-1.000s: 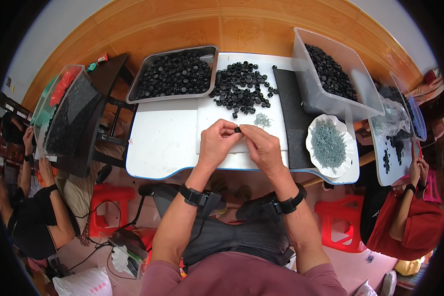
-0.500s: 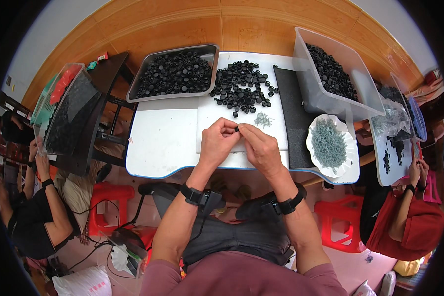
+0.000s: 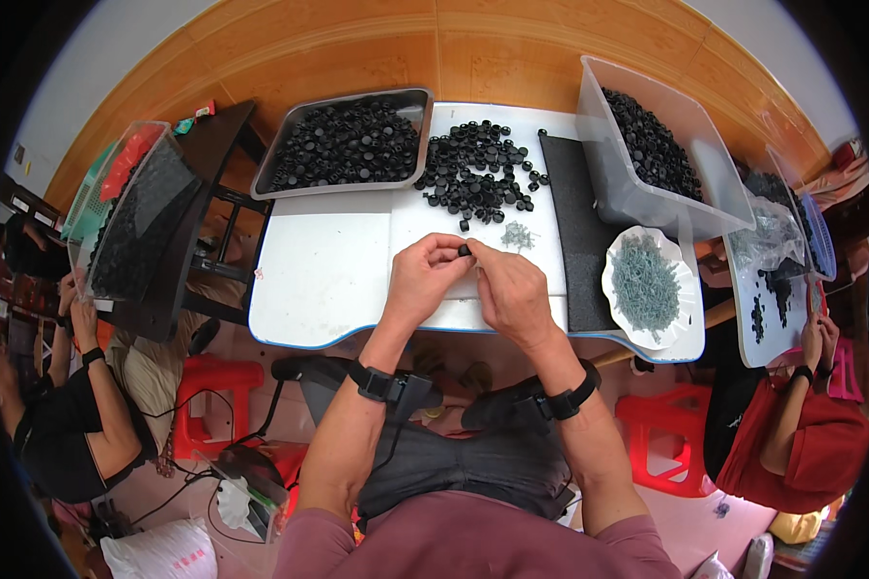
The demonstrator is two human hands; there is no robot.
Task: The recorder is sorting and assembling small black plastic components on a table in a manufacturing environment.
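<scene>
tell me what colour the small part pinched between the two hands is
Black; the small part shows in the head view.

Two hands, the left hand (image 3: 425, 278) and the right hand (image 3: 514, 289), one metal tray (image 3: 290, 183), one clear plastic bin (image 3: 620, 193), one white dish (image 3: 616, 289), two red stools (image 3: 212, 381) and two wrist straps (image 3: 378, 383) are counted.

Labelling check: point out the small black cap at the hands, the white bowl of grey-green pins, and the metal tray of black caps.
small black cap (image 3: 464, 250), head view, its visible top between the fingertips.
white bowl (image 3: 612, 275), head view, its left rim.
metal tray (image 3: 272, 166), head view, its left wall.
</scene>
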